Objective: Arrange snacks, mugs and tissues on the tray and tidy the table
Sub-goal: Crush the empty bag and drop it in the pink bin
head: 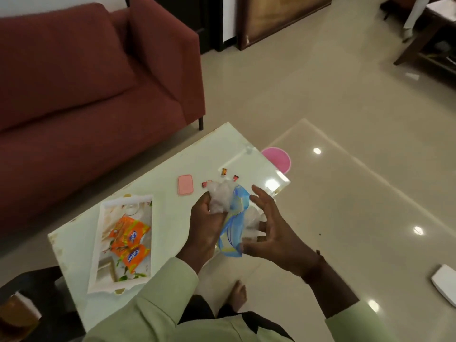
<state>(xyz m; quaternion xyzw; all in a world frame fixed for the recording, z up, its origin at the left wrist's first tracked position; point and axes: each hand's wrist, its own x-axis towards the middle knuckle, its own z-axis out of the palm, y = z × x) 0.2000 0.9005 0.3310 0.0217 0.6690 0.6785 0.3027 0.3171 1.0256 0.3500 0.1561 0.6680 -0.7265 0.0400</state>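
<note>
table (172, 169) right edge bare beside pink bin (278, 157) | tray (98, 243) held two orange packets (128, 233) | left hand (207, 223) gripped crumpled tissue (219, 198) | right hand (269, 225) spread wide against blue wrapper (233, 225)

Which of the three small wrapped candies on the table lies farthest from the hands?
The orange-wrapped candy, toward the table's far edge; the two red ones lie closer to the hands.

**Hidden and unclear**

The left hand (209, 223) covers part of the crumpled tissue (220, 197); the blue wrapper's (233, 223) print is blurred. Small sweets (224, 172) near the tabletop's (172, 169) far corner are too small to identify. The sofa (86, 82) runs off the left edge.
</note>
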